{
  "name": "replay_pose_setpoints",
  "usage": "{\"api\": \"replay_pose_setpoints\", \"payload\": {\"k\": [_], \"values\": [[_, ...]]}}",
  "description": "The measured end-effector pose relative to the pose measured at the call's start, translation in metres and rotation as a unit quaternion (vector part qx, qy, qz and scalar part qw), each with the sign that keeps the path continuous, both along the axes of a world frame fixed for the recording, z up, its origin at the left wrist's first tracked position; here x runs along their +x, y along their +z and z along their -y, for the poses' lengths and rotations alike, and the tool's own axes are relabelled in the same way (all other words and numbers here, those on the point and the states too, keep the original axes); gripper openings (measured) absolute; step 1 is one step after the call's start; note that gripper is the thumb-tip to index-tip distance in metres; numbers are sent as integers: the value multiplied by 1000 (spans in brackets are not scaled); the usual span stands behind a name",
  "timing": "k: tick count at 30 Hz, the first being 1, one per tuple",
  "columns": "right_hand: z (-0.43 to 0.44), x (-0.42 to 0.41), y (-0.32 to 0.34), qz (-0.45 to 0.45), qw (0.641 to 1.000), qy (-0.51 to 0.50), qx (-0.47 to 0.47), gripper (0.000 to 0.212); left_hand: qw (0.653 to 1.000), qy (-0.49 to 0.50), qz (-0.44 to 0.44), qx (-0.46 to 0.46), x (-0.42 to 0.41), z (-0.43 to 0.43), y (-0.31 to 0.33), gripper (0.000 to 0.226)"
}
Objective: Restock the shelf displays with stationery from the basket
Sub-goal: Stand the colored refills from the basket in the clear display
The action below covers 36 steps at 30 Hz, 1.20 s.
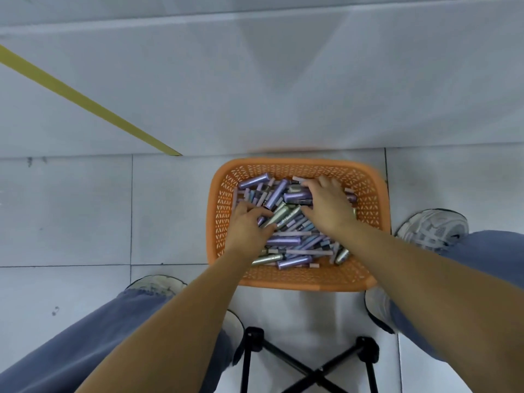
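Note:
An orange lattice basket (365, 191) sits on the tiled floor between my feet, filled with several purple, lilac, blue and silver-green pens and markers (286, 245). Both my hands reach down into it. My left hand (249, 225) lies on the left part of the pile, its fingers curled round a silver-green marker (279, 215). My right hand (329, 205) is spread over the right part of the pile, its fingertips on a purple marker (296, 197); whether it grips anything is hidden under the palm.
A white shelf base (255, 95) with a yellow strip (85, 103) rises just behind the basket. My sneakers (433, 226) flank the basket. A black folding stool frame (309, 364) stands below me.

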State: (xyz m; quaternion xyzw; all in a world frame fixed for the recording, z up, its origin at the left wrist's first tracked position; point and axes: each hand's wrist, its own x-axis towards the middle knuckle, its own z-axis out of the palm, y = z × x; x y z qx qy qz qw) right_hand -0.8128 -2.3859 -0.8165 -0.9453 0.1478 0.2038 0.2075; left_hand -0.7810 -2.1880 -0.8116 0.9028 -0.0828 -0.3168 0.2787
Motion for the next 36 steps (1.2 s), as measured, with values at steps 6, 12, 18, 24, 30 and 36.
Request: {"api": "replay_pose_setpoints", "payload": {"k": [6,12,18,24,30,36], "values": [[0,5,-8,-38,997,63,-27,51,997,79,-24,-6,-7,-12,8,49],[2,4,-5,-7,999,38,16,30,995,60,-53,50,-5,-14,8,41],[-9,-11,13,-14,992,-22,127,17,996,19,-68,47,-9,-22,7,33],[-27,-22,9,-97,956,-151,234,46,992,27,-123,-5,-8,-26,10,19],[-31,-23,8,-104,936,-185,282,39,979,90,-175,-47,-3,-28,10,18],[-34,-24,4,-102,929,-234,269,35,978,121,-165,-28,3,-13,9,50]]}}
